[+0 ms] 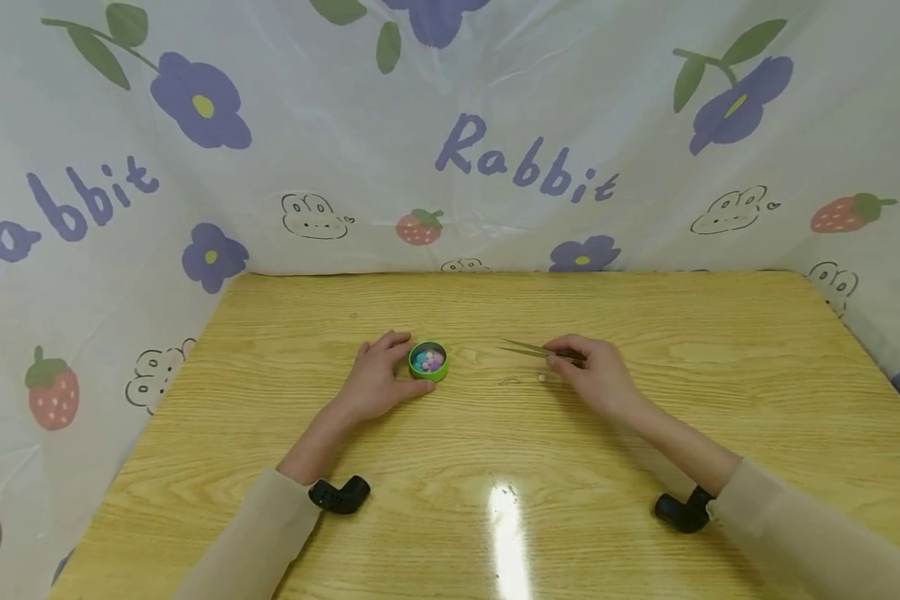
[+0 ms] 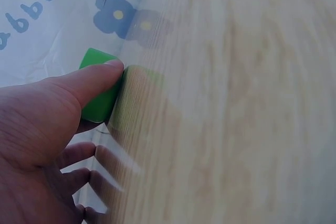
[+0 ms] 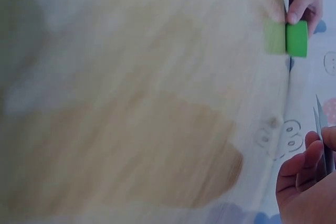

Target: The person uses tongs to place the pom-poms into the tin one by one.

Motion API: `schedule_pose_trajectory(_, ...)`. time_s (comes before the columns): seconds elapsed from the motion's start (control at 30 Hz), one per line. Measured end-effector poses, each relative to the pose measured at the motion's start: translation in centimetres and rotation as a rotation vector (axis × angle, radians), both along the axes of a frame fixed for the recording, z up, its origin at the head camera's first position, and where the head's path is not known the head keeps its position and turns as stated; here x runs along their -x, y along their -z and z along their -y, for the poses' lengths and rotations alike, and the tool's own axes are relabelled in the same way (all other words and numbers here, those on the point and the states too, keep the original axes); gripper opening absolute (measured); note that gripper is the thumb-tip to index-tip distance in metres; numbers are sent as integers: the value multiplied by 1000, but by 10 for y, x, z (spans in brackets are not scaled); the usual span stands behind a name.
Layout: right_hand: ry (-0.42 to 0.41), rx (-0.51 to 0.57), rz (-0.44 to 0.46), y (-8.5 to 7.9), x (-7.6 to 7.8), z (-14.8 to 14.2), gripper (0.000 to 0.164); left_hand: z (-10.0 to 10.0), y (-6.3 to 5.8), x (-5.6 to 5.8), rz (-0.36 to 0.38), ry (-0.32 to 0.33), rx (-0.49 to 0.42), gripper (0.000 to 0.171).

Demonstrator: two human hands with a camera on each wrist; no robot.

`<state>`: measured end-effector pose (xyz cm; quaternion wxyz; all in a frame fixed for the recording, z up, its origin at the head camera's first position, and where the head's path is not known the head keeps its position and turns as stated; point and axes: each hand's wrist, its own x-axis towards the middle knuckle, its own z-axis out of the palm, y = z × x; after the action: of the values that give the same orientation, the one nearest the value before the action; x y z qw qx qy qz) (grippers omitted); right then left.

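A small round green tin (image 1: 428, 374) stands on the table, and colourful little balls (image 1: 429, 360) in blue, pink and purple lie inside. My left hand (image 1: 377, 378) holds it from the left, thumb at the near side and fingers round the far side. In the left wrist view the thumb (image 2: 102, 77) presses along the green wall. To the right, my right hand (image 1: 596, 373) pinches a pair of metal tweezers (image 1: 528, 349), whose two tips are apart and point left toward the tin. Just below the tweezers, a single pale ball (image 1: 542, 377) lies on the table.
The wood-grain table (image 1: 450, 450) ends at the back against a white printed cloth (image 1: 375, 150), which also hangs at the sides. A black wrist device (image 1: 341, 495) sits at the left cuff, another (image 1: 682, 510) at the right cuff.
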<state>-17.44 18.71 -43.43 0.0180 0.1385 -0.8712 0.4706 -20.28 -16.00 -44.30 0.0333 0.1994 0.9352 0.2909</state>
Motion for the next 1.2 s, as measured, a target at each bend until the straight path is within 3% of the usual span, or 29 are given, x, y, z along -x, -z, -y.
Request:
schedule_pose_trajectory(0.47,26,-81,-26,2,-20,-43,22,-2,2,0,0,7,-12,78)
schedule_pose_trajectory(0.87,16,-70,70,7,-27,-55,24,-2,1,1,-2,1,-21,77)
schedule_pose_trajectory(1.2,8,-97,61,11,-29,-63,22,-1,3,1,7,-2,-22,77)
